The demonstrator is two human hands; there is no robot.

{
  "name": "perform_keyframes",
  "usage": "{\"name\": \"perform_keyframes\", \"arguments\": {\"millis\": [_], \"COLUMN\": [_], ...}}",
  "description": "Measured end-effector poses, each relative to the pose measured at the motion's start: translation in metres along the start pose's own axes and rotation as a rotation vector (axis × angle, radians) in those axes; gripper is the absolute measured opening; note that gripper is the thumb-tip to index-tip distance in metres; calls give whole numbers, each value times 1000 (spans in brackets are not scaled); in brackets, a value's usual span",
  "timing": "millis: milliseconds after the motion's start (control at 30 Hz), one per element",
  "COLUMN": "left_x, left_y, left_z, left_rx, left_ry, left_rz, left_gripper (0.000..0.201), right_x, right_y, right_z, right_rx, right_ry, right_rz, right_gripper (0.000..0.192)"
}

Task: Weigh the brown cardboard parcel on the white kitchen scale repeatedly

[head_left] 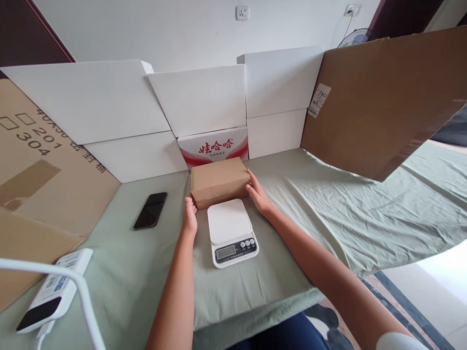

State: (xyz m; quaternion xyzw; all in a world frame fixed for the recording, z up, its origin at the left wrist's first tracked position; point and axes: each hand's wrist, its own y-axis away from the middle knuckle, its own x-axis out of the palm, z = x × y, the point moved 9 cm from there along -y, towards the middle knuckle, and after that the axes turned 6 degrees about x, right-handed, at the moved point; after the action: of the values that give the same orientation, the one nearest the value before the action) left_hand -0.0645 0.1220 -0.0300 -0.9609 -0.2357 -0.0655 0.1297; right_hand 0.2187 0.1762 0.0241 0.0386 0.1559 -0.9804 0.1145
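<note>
A closed brown cardboard box point(219, 181) lies between my two hands, just behind a white digital kitchen scale point(229, 221). My left hand point(189, 214) is at the box's near left corner, its fingers partly hidden behind that side. At the right end, my right hand point(257, 192) presses its fingers against the cardboard, thumb towards me. Nothing rests on the scale's platform, and its small display at the front looks blank. I cannot tell whether the box is lifted or sits on the cloth.
A black phone point(151, 210) lies left on the green cloth point(160, 272). Nearer stands a white device point(54, 289) with a cable. White boxes point(204, 102) and a red-printed carton point(215, 145) line the back; large cardboard sheets flank left point(47, 180) and right point(379, 107).
</note>
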Motion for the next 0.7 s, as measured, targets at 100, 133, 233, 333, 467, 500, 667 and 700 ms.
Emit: {"name": "perform_keyframes", "arguments": {"millis": [100,133,233,333,467,500,667,700], "left_x": [2,1,1,4,2,1,-10,-13], "left_y": [-2,-2,5,28,76,88,132,136], "left_z": [-3,-7,-32,-62,-81,-81,-74,-73], "left_rx": [36,58,168,283,315,310,239,224], "left_ry": [9,4,-12,-21,-47,-53,-73,-74], "left_rz": [8,-1,-10,40,81,92,72,60], "left_gripper": [90,90,85,85,86,86,90,91], "right_x": [1,2,0,-4,-10,-12,-16,-15], "right_y": [0,1,9,28,65,74,109,112], "right_z": [4,8,25,44,51,49,40,40], "right_rx": [-21,-38,-113,-179,-201,-194,-157,-146], "right_ry": [-1,-3,8,57,81,80,90,100], "right_rz": [-1,-2,-15,-42,-62,-62,-45,-40], "right_gripper": [85,86,86,84,85,85,79,79]}}
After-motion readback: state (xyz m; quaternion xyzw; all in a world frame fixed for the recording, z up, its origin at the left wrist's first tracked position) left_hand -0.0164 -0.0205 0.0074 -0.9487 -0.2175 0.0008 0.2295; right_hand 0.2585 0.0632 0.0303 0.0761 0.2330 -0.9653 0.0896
